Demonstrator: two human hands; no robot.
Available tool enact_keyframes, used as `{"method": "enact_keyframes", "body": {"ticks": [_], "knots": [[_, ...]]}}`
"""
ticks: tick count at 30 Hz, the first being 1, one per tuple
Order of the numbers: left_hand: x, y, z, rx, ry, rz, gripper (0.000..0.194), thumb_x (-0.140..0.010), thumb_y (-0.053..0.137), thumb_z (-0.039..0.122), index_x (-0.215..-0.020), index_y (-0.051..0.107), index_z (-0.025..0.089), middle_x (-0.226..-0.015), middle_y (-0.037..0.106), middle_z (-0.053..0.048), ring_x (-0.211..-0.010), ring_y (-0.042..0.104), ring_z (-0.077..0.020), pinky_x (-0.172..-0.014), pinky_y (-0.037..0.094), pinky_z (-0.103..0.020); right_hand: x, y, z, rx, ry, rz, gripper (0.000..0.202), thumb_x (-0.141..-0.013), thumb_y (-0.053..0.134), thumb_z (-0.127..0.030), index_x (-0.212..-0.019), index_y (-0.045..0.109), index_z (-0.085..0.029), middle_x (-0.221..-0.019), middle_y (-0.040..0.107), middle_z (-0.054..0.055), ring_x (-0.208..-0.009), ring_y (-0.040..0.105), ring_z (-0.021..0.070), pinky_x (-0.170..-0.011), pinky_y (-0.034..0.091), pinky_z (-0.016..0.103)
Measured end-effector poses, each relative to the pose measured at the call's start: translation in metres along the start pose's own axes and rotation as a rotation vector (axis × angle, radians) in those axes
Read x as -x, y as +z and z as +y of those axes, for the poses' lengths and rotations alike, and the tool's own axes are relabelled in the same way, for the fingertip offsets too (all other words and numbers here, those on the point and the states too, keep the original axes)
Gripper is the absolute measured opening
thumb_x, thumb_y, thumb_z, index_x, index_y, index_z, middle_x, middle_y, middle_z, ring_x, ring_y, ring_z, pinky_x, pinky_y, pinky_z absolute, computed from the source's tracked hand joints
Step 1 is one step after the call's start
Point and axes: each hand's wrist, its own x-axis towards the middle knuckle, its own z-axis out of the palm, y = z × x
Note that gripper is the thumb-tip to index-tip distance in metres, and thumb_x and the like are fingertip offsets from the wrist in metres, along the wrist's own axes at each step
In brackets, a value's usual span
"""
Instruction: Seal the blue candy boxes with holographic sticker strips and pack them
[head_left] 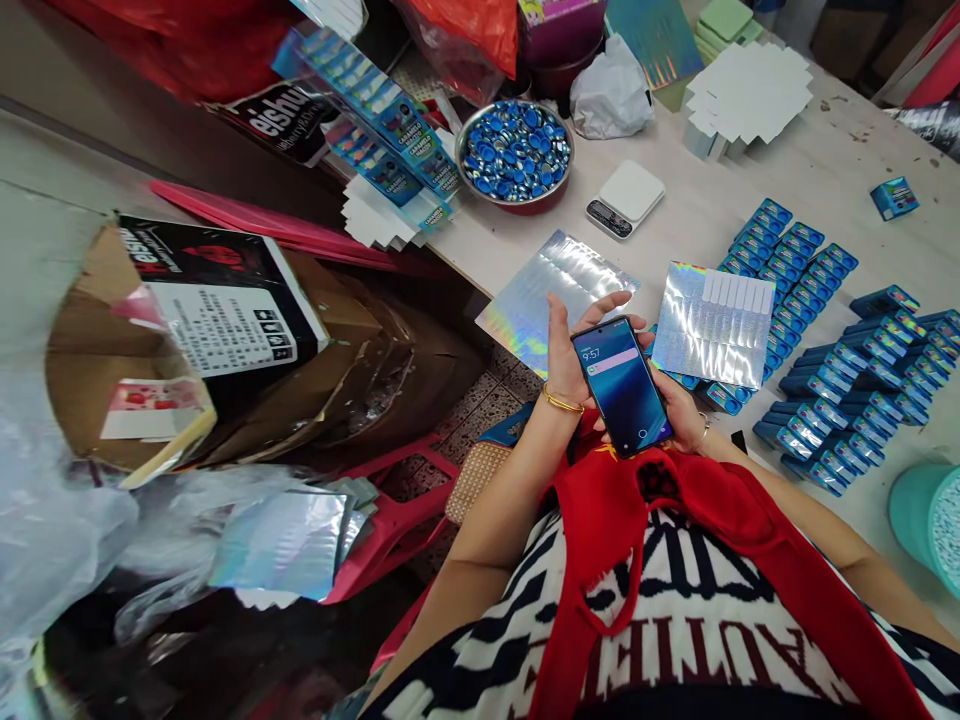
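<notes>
A smartphone [624, 395] with a lit lock screen reading 9:57 lies tilted in front of my chest. My left hand [568, 362] supports it from the left, fingers passing behind the phone and the thumb sticking up off the edge. On the other side, my right hand [677, 408] grips the phone's lower right edge, its fingers partly hidden. Just beyond the phone lies a shiny holographic sticker sheet [555, 290]. Another silver sticker sheet [712, 325], with some labels peeled off, rests on rows of small blue boxes [799, 285] near my right hand.
A metal bowl [469, 150] holds many blue caps. Beside it are a white digital scale [630, 195] and a crumpled white bag [611, 95]. More blue boxes [847, 400] and a turquoise bucket [907, 510] stand right. Left of the table sits an open cardboard box [300, 400].
</notes>
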Motion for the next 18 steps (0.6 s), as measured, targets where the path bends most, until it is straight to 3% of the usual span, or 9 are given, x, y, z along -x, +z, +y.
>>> {"method": "enact_keyframes", "body": {"ticks": [8, 14, 18], "knots": [[-0.004, 0.002, 0.001, 0.046, -0.032, -0.02, 0.094, -0.08, 0.027, 0.09, -0.13, 0.06, 0.018, -0.092, 0.075, -0.008, -0.094, 0.075, -0.024, -0.078, 0.062, -0.034, -0.013, -0.017, 0.013, 0.0, -0.102, 0.019, 0.048, -0.096, 0.044, -0.055, -0.135, 0.058, -0.031, -0.102, 0.077, 0.001, -0.098, 0.073, 0.0257, -0.081, 0.063, 0.045], [-0.003, 0.001, 0.002, 0.072, -0.023, -0.021, 0.094, -0.081, 0.026, 0.089, -0.131, 0.059, 0.016, -0.091, 0.075, -0.009, -0.094, 0.075, -0.0251, -0.08, 0.062, -0.036, -0.009, -0.013, 0.011, -0.02, 0.021, -0.094, 0.058, -0.098, 0.032, -0.062, -0.129, 0.063, -0.026, -0.1, 0.077, 0.005, -0.097, 0.073, 0.0267, -0.082, 0.062, 0.047], [-0.003, -0.001, 0.001, 0.077, -0.028, -0.015, 0.094, -0.081, 0.026, 0.088, -0.131, 0.059, 0.016, -0.092, 0.076, -0.009, -0.095, 0.075, -0.0259, -0.081, 0.062, -0.037, -0.007, -0.008, 0.009, 0.002, -0.024, -0.018, 0.051, -0.098, 0.037, -0.058, -0.133, 0.06, -0.029, -0.101, 0.077, 0.003, -0.095, 0.073, 0.0246, -0.08, 0.062, 0.044]]}}
